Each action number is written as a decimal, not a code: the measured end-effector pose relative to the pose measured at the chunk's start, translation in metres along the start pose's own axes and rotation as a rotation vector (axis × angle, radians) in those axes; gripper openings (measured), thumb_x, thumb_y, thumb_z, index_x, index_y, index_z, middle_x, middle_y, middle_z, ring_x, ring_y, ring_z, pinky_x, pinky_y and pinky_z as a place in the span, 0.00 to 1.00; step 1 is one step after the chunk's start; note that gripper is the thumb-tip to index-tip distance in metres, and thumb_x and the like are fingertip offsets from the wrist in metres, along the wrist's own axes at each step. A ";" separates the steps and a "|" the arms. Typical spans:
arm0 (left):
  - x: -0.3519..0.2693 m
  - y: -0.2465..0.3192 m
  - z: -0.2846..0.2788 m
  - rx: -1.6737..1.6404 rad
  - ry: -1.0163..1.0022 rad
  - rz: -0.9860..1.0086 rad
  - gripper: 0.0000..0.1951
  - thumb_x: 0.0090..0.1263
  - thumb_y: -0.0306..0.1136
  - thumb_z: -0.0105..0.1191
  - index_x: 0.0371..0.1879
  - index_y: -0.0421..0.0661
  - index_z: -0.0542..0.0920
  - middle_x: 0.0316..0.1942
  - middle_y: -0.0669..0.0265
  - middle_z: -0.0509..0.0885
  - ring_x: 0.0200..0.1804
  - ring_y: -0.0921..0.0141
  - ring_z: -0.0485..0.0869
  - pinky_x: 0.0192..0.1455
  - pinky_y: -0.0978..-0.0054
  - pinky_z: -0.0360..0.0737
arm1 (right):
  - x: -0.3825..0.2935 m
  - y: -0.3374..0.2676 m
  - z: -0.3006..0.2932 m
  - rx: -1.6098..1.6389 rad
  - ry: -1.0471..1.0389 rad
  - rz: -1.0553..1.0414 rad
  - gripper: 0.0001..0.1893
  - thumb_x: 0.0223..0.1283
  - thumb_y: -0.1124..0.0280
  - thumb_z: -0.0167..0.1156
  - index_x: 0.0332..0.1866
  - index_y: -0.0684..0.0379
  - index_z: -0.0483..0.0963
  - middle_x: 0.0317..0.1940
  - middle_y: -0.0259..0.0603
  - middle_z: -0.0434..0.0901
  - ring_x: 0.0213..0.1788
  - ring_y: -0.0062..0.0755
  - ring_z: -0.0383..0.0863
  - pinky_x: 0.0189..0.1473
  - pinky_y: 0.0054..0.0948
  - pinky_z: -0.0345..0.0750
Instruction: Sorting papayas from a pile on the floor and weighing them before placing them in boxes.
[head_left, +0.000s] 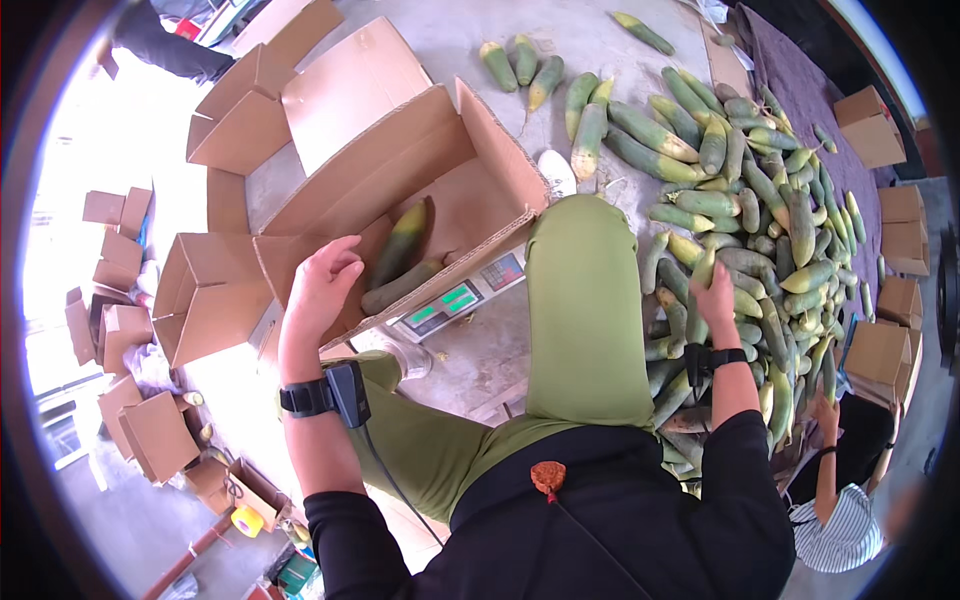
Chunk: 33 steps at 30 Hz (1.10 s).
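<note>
My left hand (321, 289) hovers over the near left corner of an open cardboard box (367, 172), fingers loosely curled around nothing. Inside the box lie two green radishes: one with a yellowish end (401, 244), and a duller one (401, 286) by the near wall. A digital scale (450, 301) with lit green displays shows along the box's near side. On my right, a large heap of green radishes (750, 202) covers the floor. At its near edge my right hand (716, 300) grasps a long green radish (697, 322).
Empty cardboard cartons (217, 300) stand left of the box. Several radishes (525, 64) lie apart on the floor beyond it. Another person's hand (825, 412) holds a radish at the heap's right side. Yellow tape (247, 520) lies at lower left. My knee (585, 300) rises between box and heap.
</note>
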<state>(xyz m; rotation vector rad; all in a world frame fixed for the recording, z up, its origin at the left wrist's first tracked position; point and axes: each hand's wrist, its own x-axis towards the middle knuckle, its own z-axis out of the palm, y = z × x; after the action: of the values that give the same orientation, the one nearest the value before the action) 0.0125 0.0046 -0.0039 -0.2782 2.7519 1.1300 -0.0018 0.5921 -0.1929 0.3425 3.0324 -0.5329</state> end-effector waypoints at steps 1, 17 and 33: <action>0.001 0.001 0.000 -0.007 0.005 0.004 0.17 0.63 0.24 0.56 0.52 0.42 0.77 0.36 0.59 0.84 0.39 0.68 0.84 0.45 0.74 0.79 | 0.013 -0.012 -0.011 0.105 0.066 -0.055 0.29 0.46 0.65 0.67 0.54 0.64 0.67 0.46 0.56 0.74 0.49 0.58 0.73 0.51 0.46 0.71; -0.015 0.024 -0.014 -0.459 0.092 0.092 0.29 0.61 0.28 0.58 0.64 0.44 0.68 0.54 0.61 0.77 0.56 0.70 0.75 0.56 0.74 0.73 | 0.001 -0.414 -0.125 1.640 -0.276 -0.518 0.21 0.54 0.71 0.65 0.50 0.65 0.68 0.45 0.39 0.77 0.46 0.27 0.77 0.50 0.29 0.75; -0.011 0.002 -0.004 -0.189 -0.084 -0.156 0.25 0.60 0.28 0.59 0.57 0.39 0.72 0.43 0.62 0.81 0.45 0.72 0.78 0.52 0.74 0.73 | -0.010 -0.376 -0.108 1.317 -0.169 -0.530 0.20 0.52 0.71 0.62 0.52 0.62 0.73 0.45 0.42 0.78 0.48 0.31 0.77 0.51 0.31 0.75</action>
<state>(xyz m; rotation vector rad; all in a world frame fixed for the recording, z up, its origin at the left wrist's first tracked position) 0.0222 0.0048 0.0024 -0.4489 2.5051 1.3281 -0.0766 0.2821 0.0343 -0.4901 2.0968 -2.3316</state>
